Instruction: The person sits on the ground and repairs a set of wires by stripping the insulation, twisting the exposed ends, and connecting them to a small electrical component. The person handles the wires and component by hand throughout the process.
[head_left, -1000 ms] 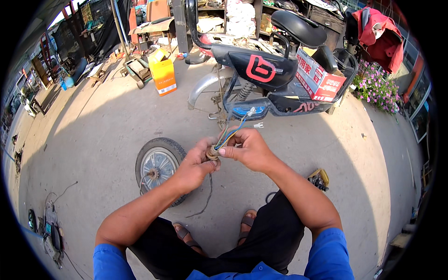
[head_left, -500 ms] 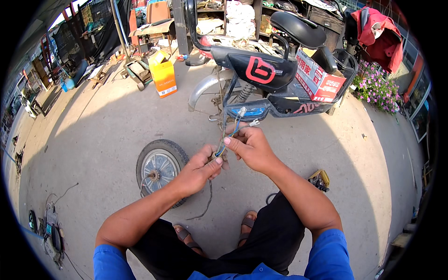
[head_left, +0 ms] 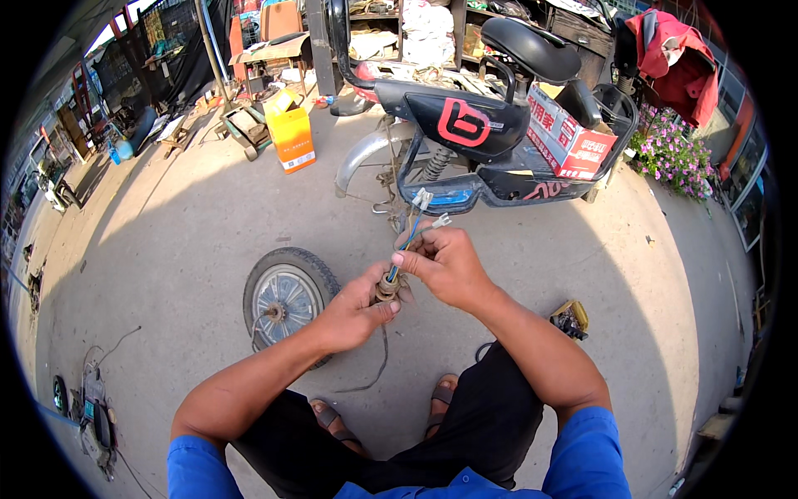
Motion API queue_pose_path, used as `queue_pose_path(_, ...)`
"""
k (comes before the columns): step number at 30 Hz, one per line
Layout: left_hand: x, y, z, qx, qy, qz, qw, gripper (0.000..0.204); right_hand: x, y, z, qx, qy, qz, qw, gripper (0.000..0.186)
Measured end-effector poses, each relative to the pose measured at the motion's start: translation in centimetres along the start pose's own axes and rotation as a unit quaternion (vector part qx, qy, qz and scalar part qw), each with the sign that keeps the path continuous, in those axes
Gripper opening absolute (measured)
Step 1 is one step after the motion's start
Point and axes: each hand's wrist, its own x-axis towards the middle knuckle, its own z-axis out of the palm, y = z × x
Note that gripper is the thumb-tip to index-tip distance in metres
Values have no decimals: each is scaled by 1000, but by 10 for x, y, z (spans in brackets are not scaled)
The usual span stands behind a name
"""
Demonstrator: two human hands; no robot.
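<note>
My left hand [head_left: 353, 312] is closed around a small rusty, ring-shaped metal part [head_left: 387, 288], apparently a nut or a few stacked together. Thin blue, yellow and green wires [head_left: 412, 228] pass out of its top. My right hand [head_left: 447, 262] pinches these wires just above the ring. White plug connectors [head_left: 422, 200] sit at the wires' far ends. Below my left hand a grey cable [head_left: 385, 353] hangs and curves along the ground. The wheel [head_left: 287, 291] with a black tyre and metal hub lies to the left, a rusty axle at its centre.
Ahead stands a black electric bike [head_left: 399, 100] without a wheel at its near-left fender, carrying a red-and-white box [head_left: 573, 150]. An orange carton [head_left: 291, 141] is farther left. Loose parts [head_left: 96, 420] lie at lower left, and a small yellow-edged container [head_left: 570, 320] by my right knee.
My right hand has shifted slightly left and down along the wires, and the connectors moved with it. My left fingers have loosened somewhat, so the metal ring shows more.
</note>
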Motion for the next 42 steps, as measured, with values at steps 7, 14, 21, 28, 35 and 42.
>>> queue_pose_path(7, 2, 3, -4, -35, 56, 48, 997, 37, 0, -3, 3, -19, -13, -40, 999, 29)
queue_pose_path(14, 4, 1, -17, -51, 122, 121, 984, 40, 0, 6, 8, 72, -123, 88, 986, 43)
queue_pose_path(21, 2, 3, -15, -78, 167, 122, 975, 42, 0, 11, 25, 263, -235, 149, 924, 39)
queue_pose_path(28, -1, 14, -20, -60, 155, 132, 977, 46, -2, 11, 32, 97, -303, 150, 936, 15)
queue_pose_path(35, 1, 12, -28, -42, 154, 145, 976, 46, -3, 6, 34, 85, -305, 124, 940, 20)
queue_pose_path(42, 1, 11, -30, -60, 140, 170, 974, 50, -3, 11, 28, 15, -293, 118, 949, 18)
